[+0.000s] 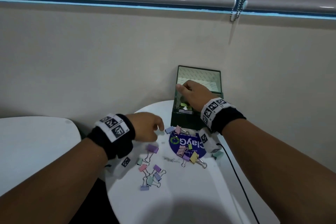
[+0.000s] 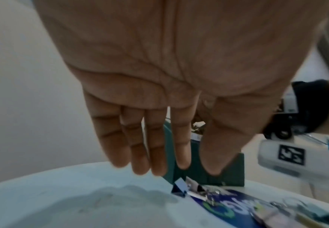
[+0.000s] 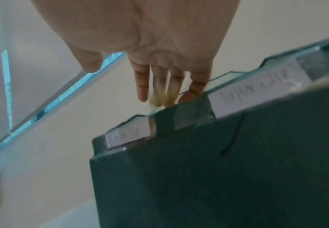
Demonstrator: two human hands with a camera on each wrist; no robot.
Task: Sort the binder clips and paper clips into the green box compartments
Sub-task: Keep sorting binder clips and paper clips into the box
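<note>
The green box (image 1: 183, 120) stands at the table's far side with its lid up. My right hand (image 1: 183, 90) hovers over its left compartment, fingers straight and pointing down. In the right wrist view a blurred yellow clip (image 3: 162, 98) shows at the fingertips, just above the box rim (image 3: 179, 112), with the thumb held apart. My left hand (image 1: 158, 130) hangs low over the table with straight fingers (image 2: 140, 154) and holds nothing. A mint clip (image 1: 161, 133) and a blue binder clip (image 2: 180, 187) lie just beyond its fingertips. Pastel binder clips (image 1: 151, 174) lie scattered on the white table (image 1: 163, 202).
White labels (image 3: 257, 92) on the box front mark its compartments. A round blue sticker (image 1: 181, 143) lies under several clips. A black cable (image 1: 236, 172) runs along the table's right side. A second white table (image 1: 36, 142) is at the left; a wall rises behind.
</note>
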